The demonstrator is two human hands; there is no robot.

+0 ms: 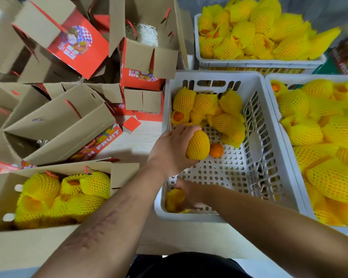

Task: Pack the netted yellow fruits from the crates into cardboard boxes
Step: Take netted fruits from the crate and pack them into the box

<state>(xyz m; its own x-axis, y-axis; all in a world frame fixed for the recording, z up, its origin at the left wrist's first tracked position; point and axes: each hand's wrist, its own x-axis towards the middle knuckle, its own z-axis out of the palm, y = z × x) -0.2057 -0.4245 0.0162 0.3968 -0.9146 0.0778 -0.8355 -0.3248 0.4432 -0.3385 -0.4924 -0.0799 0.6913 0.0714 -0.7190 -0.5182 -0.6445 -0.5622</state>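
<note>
Left hand [170,152] grips a netted fruit [197,145], its long axis upright, the part-filled cardboard box [6,247] lying lower-left of the grip; right hand [189,194], blurred, unclear

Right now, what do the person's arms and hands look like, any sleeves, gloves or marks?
Both are bare from forearm to fingers: no sleeves, gloves, watch or rings show. The left forearm carries a long streaked mark along its length. The left hand and right hand are uncovered; the right is motion-blurred.
</note>
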